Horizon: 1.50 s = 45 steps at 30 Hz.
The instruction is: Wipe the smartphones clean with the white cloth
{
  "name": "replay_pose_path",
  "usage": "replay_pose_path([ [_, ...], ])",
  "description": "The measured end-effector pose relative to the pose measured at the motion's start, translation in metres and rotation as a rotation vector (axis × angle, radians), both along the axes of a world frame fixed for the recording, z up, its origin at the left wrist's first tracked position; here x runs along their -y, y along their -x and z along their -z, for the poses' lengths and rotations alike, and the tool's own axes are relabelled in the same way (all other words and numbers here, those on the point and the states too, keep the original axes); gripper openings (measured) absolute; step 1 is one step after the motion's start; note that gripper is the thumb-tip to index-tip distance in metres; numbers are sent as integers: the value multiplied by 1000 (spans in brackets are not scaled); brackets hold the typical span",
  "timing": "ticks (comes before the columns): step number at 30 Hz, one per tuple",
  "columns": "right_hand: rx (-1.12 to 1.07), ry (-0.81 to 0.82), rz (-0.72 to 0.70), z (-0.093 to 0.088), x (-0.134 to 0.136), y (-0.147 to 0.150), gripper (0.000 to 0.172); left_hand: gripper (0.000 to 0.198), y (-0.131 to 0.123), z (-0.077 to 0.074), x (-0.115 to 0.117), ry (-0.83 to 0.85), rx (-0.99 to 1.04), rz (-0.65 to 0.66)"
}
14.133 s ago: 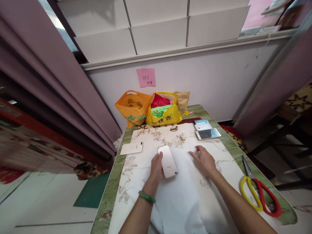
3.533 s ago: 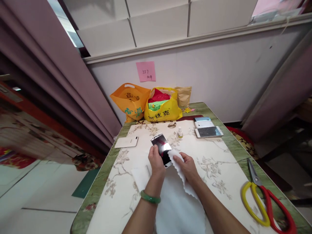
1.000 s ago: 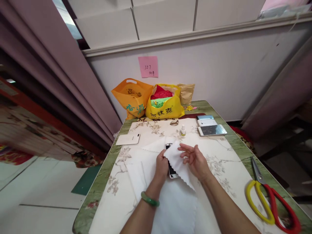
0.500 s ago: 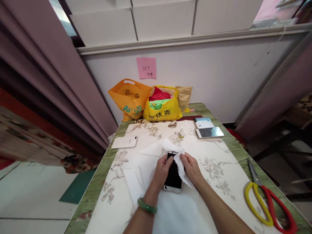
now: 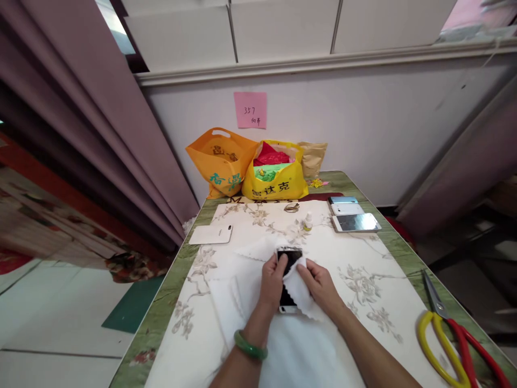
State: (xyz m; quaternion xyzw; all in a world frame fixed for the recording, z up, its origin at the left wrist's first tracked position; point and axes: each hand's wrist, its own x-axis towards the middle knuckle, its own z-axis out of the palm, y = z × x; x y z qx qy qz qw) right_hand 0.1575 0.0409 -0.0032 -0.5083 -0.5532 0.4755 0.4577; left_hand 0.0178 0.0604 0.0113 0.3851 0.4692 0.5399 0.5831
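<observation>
A white-framed phone with a dark screen is held over the white cloths at the middle of the table. My left hand grips its left side, thumb on the screen, with a green bangle on the wrist. In my right hand a white cloth is pinched between thumb and fingers, and it lies across the middle of the screen. More white cloth spreads beneath the phone and wrists.
A white phone lies face down at the left. Several phones lie at the back right, near a small bottle. Large scissors rest at the right edge. Orange and yellow bags stand behind.
My right hand has moved down the phone with the cloth, uncovering the top of the screen and covering its middle. The whole view has shifted slightly, so the surroundings appear further right.
</observation>
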Motion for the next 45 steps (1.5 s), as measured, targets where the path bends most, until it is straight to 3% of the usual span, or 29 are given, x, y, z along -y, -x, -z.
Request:
replay_pose_path([
  [3,-204,67,130,-1,0,1,38,30,3,-2,2,-51,-73,233],
  [6,-271,97,180,-1,-2,1,38,30,5,-3,2,-31,-49,297],
  [12,-132,71,48,3,-5,-1,37,35,1,3,-4,76,191,-41],
  [17,-177,110,25,0,-5,-2,37,39,0,8,-9,68,277,-337],
  [24,-199,93,100,-1,-3,0,37,40,4,7,-9,91,267,-438],
  [28,-238,88,157,1,-3,2,36,36,5,0,-5,102,292,-264],
  [32,-408,111,344,-2,-6,0,36,37,5,-6,6,88,201,-9],
  [35,-573,162,463,-5,-10,-1,37,49,7,-7,12,147,308,127],
  [37,-629,178,467,-4,-12,-2,37,60,8,-7,13,179,385,202],
  [40,-634,151,421,-1,-14,-1,36,65,10,-13,11,138,308,317],
  [45,-556,123,414,-3,-11,-2,35,41,7,-27,8,85,116,330],
])
